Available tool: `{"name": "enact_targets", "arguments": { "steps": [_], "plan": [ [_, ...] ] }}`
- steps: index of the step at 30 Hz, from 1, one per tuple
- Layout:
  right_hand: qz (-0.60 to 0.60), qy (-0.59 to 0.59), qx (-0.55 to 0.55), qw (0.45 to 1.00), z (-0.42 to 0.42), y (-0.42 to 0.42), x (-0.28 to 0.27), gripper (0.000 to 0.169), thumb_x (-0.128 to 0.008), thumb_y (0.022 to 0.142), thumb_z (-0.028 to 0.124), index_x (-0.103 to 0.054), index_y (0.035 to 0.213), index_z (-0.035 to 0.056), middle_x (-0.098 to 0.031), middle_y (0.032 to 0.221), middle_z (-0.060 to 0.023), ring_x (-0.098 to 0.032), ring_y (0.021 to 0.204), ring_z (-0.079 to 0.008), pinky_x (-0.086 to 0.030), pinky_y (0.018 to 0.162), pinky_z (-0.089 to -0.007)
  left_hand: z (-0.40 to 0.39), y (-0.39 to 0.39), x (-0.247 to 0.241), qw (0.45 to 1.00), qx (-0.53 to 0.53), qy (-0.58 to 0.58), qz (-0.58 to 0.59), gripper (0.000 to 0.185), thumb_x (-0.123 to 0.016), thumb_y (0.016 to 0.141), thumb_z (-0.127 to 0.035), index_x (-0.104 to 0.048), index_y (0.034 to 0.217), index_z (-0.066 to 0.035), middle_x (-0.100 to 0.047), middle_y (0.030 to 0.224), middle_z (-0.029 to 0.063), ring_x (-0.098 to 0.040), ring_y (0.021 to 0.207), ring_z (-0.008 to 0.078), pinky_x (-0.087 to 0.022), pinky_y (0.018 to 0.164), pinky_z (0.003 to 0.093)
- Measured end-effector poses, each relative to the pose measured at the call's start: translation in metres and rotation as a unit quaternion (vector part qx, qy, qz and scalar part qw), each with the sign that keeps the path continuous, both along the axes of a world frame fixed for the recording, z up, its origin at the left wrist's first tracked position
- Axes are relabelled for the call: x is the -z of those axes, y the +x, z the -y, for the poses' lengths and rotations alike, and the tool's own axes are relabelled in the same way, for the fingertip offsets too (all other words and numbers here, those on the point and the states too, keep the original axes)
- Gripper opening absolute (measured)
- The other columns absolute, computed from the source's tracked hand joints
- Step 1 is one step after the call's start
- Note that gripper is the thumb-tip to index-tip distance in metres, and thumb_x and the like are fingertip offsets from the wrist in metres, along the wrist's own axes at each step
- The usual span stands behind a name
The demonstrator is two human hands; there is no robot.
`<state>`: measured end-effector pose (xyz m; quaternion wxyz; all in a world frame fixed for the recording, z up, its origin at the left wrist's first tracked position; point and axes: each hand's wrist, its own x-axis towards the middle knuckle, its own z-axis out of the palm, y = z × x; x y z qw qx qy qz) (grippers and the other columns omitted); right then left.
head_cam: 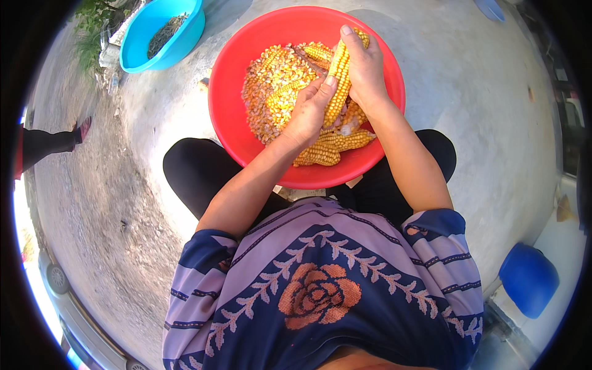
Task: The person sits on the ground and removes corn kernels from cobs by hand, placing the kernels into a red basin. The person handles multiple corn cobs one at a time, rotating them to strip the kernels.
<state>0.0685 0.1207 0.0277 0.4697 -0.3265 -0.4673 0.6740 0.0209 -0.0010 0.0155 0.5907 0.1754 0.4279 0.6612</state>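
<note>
Both my hands hold one long ear of yellow corn (pixel 339 69), tilted over a red plastic basin (pixel 226 101). My left hand (pixel 311 108) grips its lower left side, thumb on the kernels. My right hand (pixel 367 64) is wrapped around the upper part, thumb near the top end. Loose corn kernels (pixel 259 115) fill the left part of the basin, with a few cobs lying among them. More ears of corn (pixel 323 153) lie at the basin's near side, below my hands. A thin dark stick-like piece (pixel 307 60) lies behind my left hand.
A light blue basin (pixel 132 53) with dark dry material stands at the upper left. Another person's leg (pixel 48 141) shows at the far left, above a parked car (pixel 88 333). A blue plastic container (pixel 528 280) is at the lower right. My bent knees flank the red basin.
</note>
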Motion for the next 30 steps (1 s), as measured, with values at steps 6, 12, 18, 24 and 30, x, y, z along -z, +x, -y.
{"name": "enact_targets", "arguments": {
  "steps": [6,12,18,24,30],
  "plan": [
    [0.008,-0.002,0.000,1.000,0.006,-0.002,0.000,0.034,-0.068,0.081,0.023,-0.049,0.097,-0.0009,-0.057,0.086,-0.0046,-0.052,0.076,-0.0094,-0.044,0.069,-0.0251,0.001,-0.004,0.012,1.000,0.010,-0.006,-0.014,0.037,-0.040,0.096,-0.041,-0.055,0.094,-0.007,-0.058,0.072,0.0035,-0.053,0.058,0.0113,-0.043,0.046,0.0252],
    [0.011,0.003,0.000,1.000,0.005,-0.002,0.005,0.033,-0.068,0.082,0.023,-0.049,0.096,-0.0006,-0.056,0.085,-0.0050,-0.052,0.075,-0.0093,-0.044,0.068,-0.0251,0.000,0.001,0.007,0.999,-0.015,-0.023,-0.025,0.047,-0.033,0.096,-0.046,-0.056,0.092,-0.004,-0.057,0.071,0.0068,-0.051,0.054,0.0123,-0.039,0.044,0.0243],
    [0.016,0.025,0.006,1.000,0.005,-0.002,0.006,0.033,-0.068,0.082,0.023,-0.049,0.095,-0.0005,-0.056,0.084,-0.0049,-0.052,0.074,-0.0093,-0.044,0.066,-0.0254,0.000,0.000,0.012,1.000,-0.009,-0.015,-0.022,0.048,-0.032,0.097,-0.045,-0.056,0.093,-0.004,-0.059,0.072,0.0072,-0.052,0.055,0.0137,-0.042,0.046,0.0258],
    [0.043,0.014,-0.010,0.999,0.008,-0.001,0.002,0.034,-0.067,0.082,0.025,-0.049,0.094,-0.0009,-0.056,0.084,-0.0052,-0.052,0.074,-0.0097,-0.044,0.066,-0.0254,-0.003,-0.003,0.006,1.000,0.008,-0.007,0.013,0.046,-0.034,0.097,-0.044,-0.055,0.097,-0.003,-0.060,0.076,0.0083,-0.055,0.058,0.0153,-0.046,0.050,0.0272],
    [0.043,0.022,-0.034,0.998,0.020,-0.003,0.001,0.031,-0.066,0.083,0.023,-0.049,0.094,-0.0014,-0.057,0.086,-0.0061,-0.052,0.078,-0.0104,-0.044,0.069,-0.0252,-0.005,-0.006,0.005,0.999,0.010,0.024,-0.042,0.048,-0.036,0.096,-0.045,-0.055,0.099,-0.001,-0.062,0.078,0.0082,-0.058,0.060,0.0148,-0.050,0.054,0.0264]
  ]
}}
